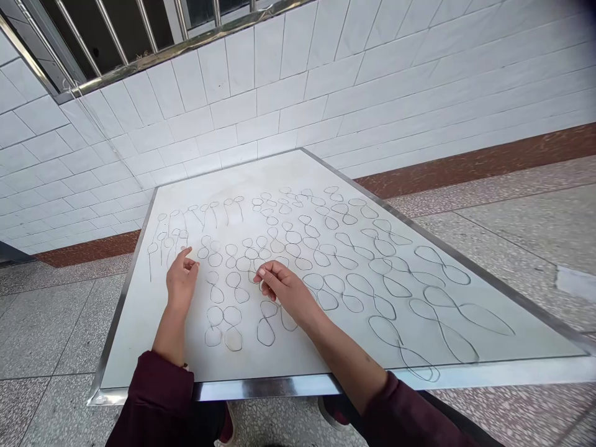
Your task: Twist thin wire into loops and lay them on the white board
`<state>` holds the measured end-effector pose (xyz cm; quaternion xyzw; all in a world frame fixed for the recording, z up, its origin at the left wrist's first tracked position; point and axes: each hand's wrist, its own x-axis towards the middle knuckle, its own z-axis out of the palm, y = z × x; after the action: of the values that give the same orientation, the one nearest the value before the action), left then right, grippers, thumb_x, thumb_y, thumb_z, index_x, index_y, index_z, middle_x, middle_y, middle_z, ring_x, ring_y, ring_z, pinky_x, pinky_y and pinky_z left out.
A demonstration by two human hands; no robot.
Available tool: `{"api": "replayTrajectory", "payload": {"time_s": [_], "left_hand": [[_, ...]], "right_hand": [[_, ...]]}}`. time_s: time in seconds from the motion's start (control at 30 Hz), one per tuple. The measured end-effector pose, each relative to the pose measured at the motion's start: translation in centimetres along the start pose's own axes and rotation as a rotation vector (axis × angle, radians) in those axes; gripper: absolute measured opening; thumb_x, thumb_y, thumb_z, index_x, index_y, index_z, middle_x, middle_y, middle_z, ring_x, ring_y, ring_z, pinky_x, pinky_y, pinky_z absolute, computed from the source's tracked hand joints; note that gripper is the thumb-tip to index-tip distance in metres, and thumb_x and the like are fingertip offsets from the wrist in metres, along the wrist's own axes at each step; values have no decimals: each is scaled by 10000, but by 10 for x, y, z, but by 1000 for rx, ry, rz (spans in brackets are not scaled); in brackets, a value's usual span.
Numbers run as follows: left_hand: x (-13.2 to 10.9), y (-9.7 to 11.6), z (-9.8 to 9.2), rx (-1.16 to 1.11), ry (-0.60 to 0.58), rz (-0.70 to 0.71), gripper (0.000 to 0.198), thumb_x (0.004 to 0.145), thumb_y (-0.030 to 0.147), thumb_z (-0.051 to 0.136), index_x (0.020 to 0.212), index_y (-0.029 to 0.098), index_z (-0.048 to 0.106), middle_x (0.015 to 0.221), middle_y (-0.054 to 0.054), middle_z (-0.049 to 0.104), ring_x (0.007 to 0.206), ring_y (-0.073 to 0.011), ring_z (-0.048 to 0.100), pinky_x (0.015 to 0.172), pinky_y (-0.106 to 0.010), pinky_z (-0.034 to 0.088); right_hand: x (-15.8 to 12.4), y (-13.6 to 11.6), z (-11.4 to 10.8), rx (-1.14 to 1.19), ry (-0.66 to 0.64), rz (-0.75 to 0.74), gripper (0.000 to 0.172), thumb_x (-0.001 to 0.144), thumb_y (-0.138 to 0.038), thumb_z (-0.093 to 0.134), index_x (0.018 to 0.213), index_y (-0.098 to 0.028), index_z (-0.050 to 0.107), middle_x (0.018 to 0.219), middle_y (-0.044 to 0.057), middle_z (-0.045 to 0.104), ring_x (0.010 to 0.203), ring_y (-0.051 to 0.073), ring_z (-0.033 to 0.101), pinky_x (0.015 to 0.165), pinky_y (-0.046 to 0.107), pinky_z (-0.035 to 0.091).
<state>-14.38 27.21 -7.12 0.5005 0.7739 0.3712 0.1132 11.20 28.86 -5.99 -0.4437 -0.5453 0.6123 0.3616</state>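
Thin dark wires bent into shapes lie spread over a white tabletop (153, 347). Many are figure-eights, like the large one (443, 264) on the right; single loops with straight tails (150, 264) sit at the far left. My left hand (183, 279) is over the left side, beside the tailed loops, with its index finger stretched out and the thumb apart. Near the middle, my right hand (283, 285) has thumb and forefinger pressed together above several loops. Whatever lies in that pinch is too fine to make out. A figure-eight wire (267, 320) rests just below it.
A metal rim (265, 387) edges the table. One large figure-eight wire (421, 366) overhangs the near rim at the right. Behind stands a white tiled wall (279, 93) with a barred window (109, 31). Speckled stone floor (512, 230) surrounds the table.
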Motion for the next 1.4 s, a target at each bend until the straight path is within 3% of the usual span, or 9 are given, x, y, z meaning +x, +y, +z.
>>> {"api": "replayTrajectory", "payload": {"time_s": [0.1, 0.3, 0.83, 1.03, 1.2, 1.3, 1.4], "left_hand": [[11, 3, 18, 83, 37, 29, 504, 901, 274, 517, 1400, 245, 451, 1085, -61, 650, 948, -188, 600, 824, -326, 476], [28, 4, 43, 212, 50, 86, 495, 900, 146, 470, 1394, 169, 452, 1074, -115, 637, 1036, -246, 566, 875, -384, 457], [38, 6, 53, 333, 72, 42, 581, 857, 38, 385, 1432, 118, 400, 1037, -172, 629, 1023, -298, 579, 818, -395, 474], [37, 13, 40, 264, 172, 9, 601, 869, 49, 388, 1466, 82, 324, 1032, -177, 616, 1047, -299, 568, 853, -406, 465], [15, 33, 19, 103, 205, 67, 609, 921, 145, 399, 1507, 166, 235, 985, -77, 600, 912, -190, 589, 823, -326, 490], [-14, 52, 11, -45, 158, 125, 566, 950, 215, 400, 1497, 255, 260, 975, -29, 594, 826, -132, 597, 769, -262, 502], [-42, 72, 10, -178, 82, 196, 548, 933, 235, 451, 1469, 275, 342, 931, -16, 583, 825, -134, 584, 772, -264, 496]], "right_hand": [[0, -1, 3, 1, -2, -10, 295, 862, -521, 540, 810, -233, 569, 904, 22, 672, 603, 112, 504, 551, 268, 424], [-1, -2, 2, 6, 3, -13, 315, 844, -543, 552, 814, -230, 569, 910, 30, 676, 612, 119, 525, 538, 268, 425], [1, 6, 2, -3, -17, -9, 324, 852, -552, 550, 808, -231, 561, 915, 23, 664, 629, 120, 533, 548, 267, 429], [0, 5, 1, 17, -19, -10, 298, 863, -520, 549, 812, -227, 564, 899, 18, 660, 618, 112, 519, 540, 261, 415], [0, 4, 0, 32, -14, -8, 266, 881, -482, 536, 804, -229, 567, 905, 11, 656, 615, 106, 504, 554, 264, 417], [-1, 4, 1, 62, -8, -25, 250, 864, -480, 558, 831, -236, 603, 906, 13, 654, 623, 111, 517, 548, 265, 424], [-4, 1, 2, 81, -31, -59, 244, 849, -471, 589, 932, -249, 646, 880, 11, 637, 642, 118, 534, 544, 260, 436]]}}
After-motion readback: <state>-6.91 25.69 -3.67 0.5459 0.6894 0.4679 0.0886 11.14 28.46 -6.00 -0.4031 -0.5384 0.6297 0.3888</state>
